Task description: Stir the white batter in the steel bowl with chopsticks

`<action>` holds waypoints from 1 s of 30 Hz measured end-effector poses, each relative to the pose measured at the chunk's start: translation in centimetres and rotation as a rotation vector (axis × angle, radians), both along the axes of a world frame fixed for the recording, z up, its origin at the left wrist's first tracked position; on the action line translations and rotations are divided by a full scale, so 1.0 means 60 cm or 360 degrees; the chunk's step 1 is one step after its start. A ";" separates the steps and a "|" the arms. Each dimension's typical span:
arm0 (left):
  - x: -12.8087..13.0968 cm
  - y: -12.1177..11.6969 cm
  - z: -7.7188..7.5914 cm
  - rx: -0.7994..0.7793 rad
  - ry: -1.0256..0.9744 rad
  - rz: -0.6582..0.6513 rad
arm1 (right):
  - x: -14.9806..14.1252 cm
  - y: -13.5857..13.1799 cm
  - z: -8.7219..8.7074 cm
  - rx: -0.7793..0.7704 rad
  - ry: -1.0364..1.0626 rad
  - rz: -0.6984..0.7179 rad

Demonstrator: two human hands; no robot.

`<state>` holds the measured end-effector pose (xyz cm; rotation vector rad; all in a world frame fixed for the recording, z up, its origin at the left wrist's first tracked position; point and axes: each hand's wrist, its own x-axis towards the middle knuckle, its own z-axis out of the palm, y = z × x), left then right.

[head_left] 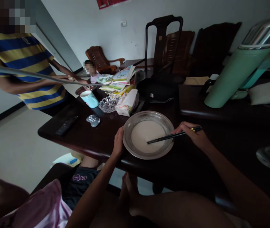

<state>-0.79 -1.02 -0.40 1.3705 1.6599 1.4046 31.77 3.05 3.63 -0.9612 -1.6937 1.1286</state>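
The left hand [118, 141] lies against the left side of the bowl [128, 139]; whether its grip closes there cannot be told. The bowl sits on the table [101, 136], its pale liquid [141, 134] looking even, so stirring seems well along; any lumps below the surface would be hidden. Chopsticks [164, 138] dip in from the bowl's right, clamped in the grip of the right hand [195, 136].

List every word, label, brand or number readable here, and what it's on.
"ORI", apparently, in pink on the dark shorts; its other marks are unclear.
Too small or blurred: the books' covers and the striped shirt's emblem.
Cut off, unreadable: the red wall hanging.
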 end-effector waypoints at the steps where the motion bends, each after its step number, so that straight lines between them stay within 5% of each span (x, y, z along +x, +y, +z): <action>1: -0.001 0.000 -0.001 0.0001 0.0005 0.0001 | -0.002 -0.001 0.001 0.0015 -0.0021 0.0069; 8: -0.003 -0.002 -0.005 0.0013 -0.0069 -0.0006 | -0.001 -0.001 0.000 0.0020 -0.0023 -0.0062; 13: -0.003 -0.003 -0.003 0.0029 -0.0032 -0.0016 | -0.006 -0.005 0.001 0.0112 -0.0091 0.0118; 18: -0.002 -0.002 -0.002 0.0005 -0.0030 -0.0018 | -0.003 -0.003 0.004 0.0025 -0.0012 -0.0094; 23: -0.003 -0.003 -0.001 0.0031 -0.0020 -0.0014 | -0.008 -0.008 0.004 0.0096 -0.0074 0.0178; 27: -0.002 -0.003 0.001 0.0017 -0.0029 -0.0018 | -0.002 -0.005 0.003 0.0064 -0.0033 -0.0011; 30: -0.002 -0.003 0.000 0.0028 -0.0043 -0.0023 | -0.002 -0.005 0.002 0.0043 -0.0029 0.0077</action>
